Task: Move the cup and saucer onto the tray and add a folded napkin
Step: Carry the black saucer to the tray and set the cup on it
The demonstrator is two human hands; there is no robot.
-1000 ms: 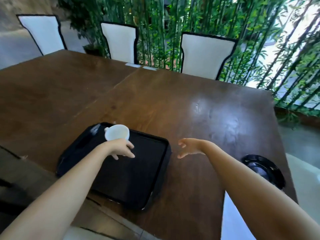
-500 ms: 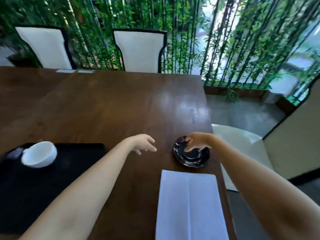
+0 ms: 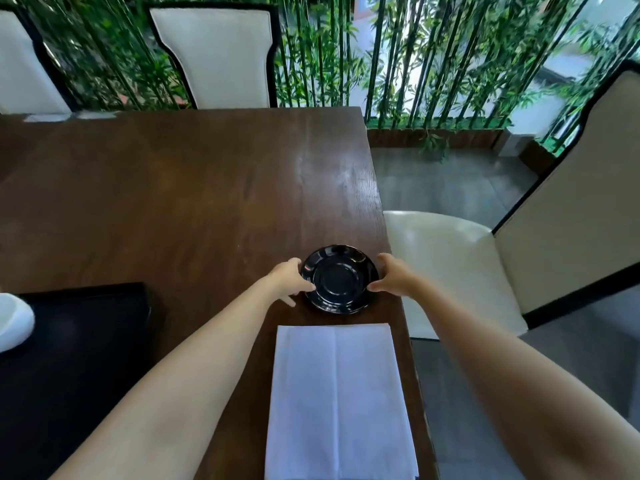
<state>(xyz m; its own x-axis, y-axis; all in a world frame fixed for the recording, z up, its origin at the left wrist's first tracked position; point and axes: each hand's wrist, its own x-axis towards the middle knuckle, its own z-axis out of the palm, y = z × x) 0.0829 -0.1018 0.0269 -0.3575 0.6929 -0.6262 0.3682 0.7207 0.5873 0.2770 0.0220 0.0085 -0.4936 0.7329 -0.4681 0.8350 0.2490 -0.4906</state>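
A black saucer point(image 3: 337, 278) rests on the dark wooden table point(image 3: 173, 188) near its right edge. My left hand point(image 3: 285, 277) grips its left rim and my right hand point(image 3: 394, 275) grips its right rim, thumbs on the near side. A white napkin point(image 3: 337, 400), folded flat with a centre crease, lies just in front of the saucer. At the far left the black tray point(image 3: 86, 341) carries the white cup point(image 3: 12, 322), which is cut off by the frame edge.
A cream chair point(image 3: 450, 258) stands close against the table's right edge. Another white chair point(image 3: 214, 53) faces me at the far side, in front of a bamboo screen. Bare tabletop lies between tray and saucer.
My left hand let go of the cup on the tray and crossed to the saucer's left rim. My right hand shifted from the saucer's top to its right rim. The view swung right.
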